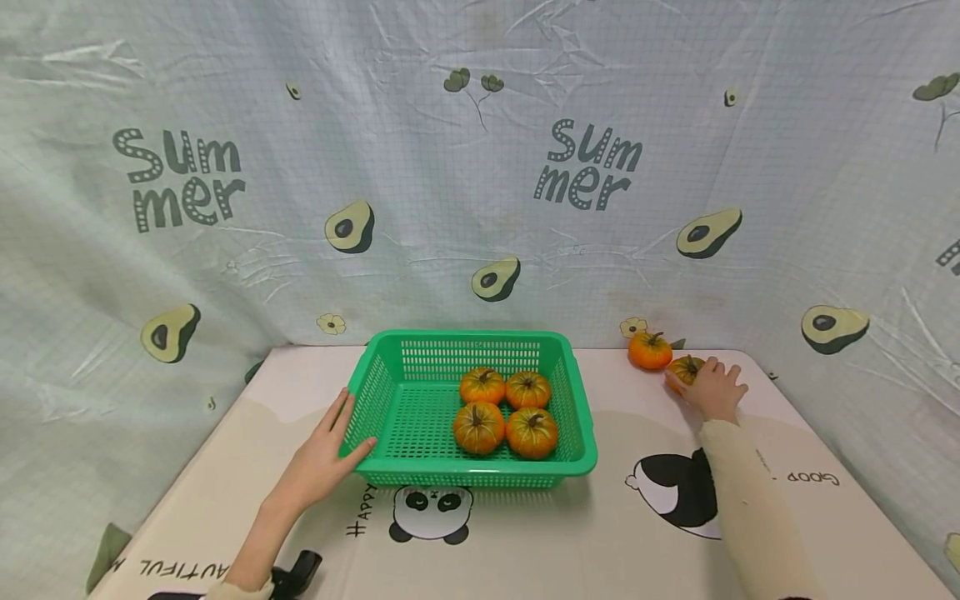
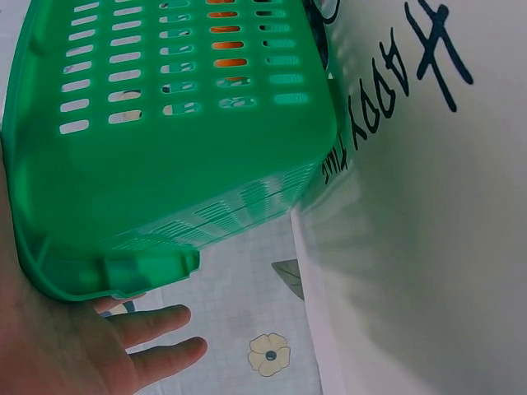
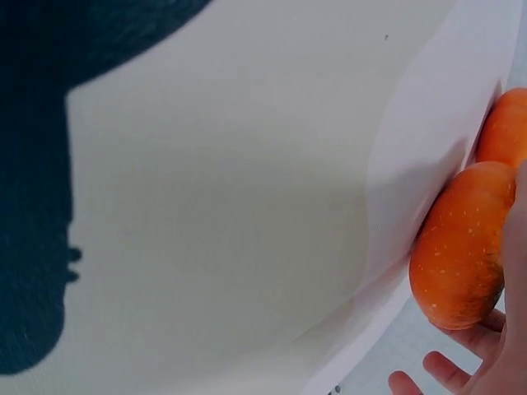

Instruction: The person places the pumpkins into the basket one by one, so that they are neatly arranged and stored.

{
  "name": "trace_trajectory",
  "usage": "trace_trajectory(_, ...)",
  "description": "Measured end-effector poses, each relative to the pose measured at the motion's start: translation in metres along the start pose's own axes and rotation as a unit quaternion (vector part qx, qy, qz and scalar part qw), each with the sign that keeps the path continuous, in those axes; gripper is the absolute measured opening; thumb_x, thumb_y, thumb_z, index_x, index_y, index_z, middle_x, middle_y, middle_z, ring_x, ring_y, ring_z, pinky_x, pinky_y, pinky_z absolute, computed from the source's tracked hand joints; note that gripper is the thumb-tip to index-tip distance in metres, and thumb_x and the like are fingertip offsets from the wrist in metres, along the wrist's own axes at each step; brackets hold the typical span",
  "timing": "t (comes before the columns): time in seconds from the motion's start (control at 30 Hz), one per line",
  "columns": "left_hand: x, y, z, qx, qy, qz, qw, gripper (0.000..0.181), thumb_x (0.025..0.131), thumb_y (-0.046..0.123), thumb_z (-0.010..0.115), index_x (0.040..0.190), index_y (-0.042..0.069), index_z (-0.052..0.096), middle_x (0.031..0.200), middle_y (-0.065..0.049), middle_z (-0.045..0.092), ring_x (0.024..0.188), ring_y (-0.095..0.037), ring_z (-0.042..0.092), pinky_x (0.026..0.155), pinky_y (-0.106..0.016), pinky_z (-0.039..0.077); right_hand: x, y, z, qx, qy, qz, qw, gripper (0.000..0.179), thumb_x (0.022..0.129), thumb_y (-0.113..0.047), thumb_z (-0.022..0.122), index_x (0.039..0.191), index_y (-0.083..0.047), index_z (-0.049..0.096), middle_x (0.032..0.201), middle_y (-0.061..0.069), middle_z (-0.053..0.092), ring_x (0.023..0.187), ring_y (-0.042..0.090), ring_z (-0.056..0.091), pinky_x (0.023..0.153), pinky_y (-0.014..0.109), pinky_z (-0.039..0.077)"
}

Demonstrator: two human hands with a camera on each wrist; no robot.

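A green plastic basket (image 1: 480, 468) stands mid-table with several small orange-green pumpkins (image 1: 478, 428) in its right half. At its left end my left hand (image 1: 324, 454) rests against the rim, fingers extended and thumb at the near corner; the left wrist view shows the palm along the basket rim (image 2: 99, 288). Far to the right, my right hand (image 1: 716, 390) grips a pumpkin (image 1: 684, 369), thumb on one side and fingers on the other. That pumpkin (image 3: 463, 247) shows partly hidden by the hand in the right wrist view. Just left of it sits another pumpkin (image 1: 649, 351).
A patterned cloth (image 1: 420, 167) hangs behind the table's far edge. The table's printed cover (image 1: 570, 542) carries a panda and lettering. A black strap (image 1: 298, 575) is on the left wrist.
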State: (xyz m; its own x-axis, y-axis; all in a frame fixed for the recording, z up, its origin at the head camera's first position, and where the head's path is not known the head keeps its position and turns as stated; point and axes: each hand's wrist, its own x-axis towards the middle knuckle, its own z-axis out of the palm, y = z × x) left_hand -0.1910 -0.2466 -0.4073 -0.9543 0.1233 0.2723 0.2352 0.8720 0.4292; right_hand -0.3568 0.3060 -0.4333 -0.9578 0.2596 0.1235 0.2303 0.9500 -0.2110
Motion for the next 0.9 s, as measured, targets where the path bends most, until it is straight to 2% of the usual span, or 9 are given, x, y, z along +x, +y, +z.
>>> trace_trajectory(0.37,-0.0002,0.0002,0.0001,0.002,-0.004,-0.004,1.0,0.077,0.088,0.04,0.051,0.142,-0.003,0.015,0.148,-0.021,0.012,0.126,-0.045,0.031,0.087,-0.056,0.041,0.0049,0.0032,0.0049,0.019,-0.018,-0.003,0.9996,0.082,0.083,-0.052,0.047,0.126,0.014,0.025,0.118,0.04,0.03,0.113,0.054,0.022,0.088,0.068,0.026)
trace_trajectory(0.67,0.0015,0.0007,0.0,0.003,-0.007,-0.008,0.9999,0.077,0.088,0.04,0.05,0.142,-0.001,0.014,0.149,-0.02,0.011,0.127,-0.045,0.029,0.088,-0.057,0.039,0.0027,0.0007,0.0065,0.024,-0.023,0.004,0.9994,0.086,0.084,-0.053,0.047,0.129,0.016,0.021,0.121,0.043,0.026,0.116,0.055,0.019,0.091,0.068,0.025)
trace_trajectory(0.9,0.0012,0.0014,0.0005,0.005,-0.001,-0.006,1.0,0.077,0.088,0.039,0.052,0.142,-0.002,0.015,0.148,-0.021,0.012,0.126,-0.045,0.03,0.088,-0.057,0.039,0.0014,0.0026,0.0088,0.034,-0.01,-0.002,0.9994,0.086,0.083,-0.052,0.05,0.129,0.016,0.023,0.118,0.042,0.03,0.113,0.054,0.022,0.09,0.068,0.026)
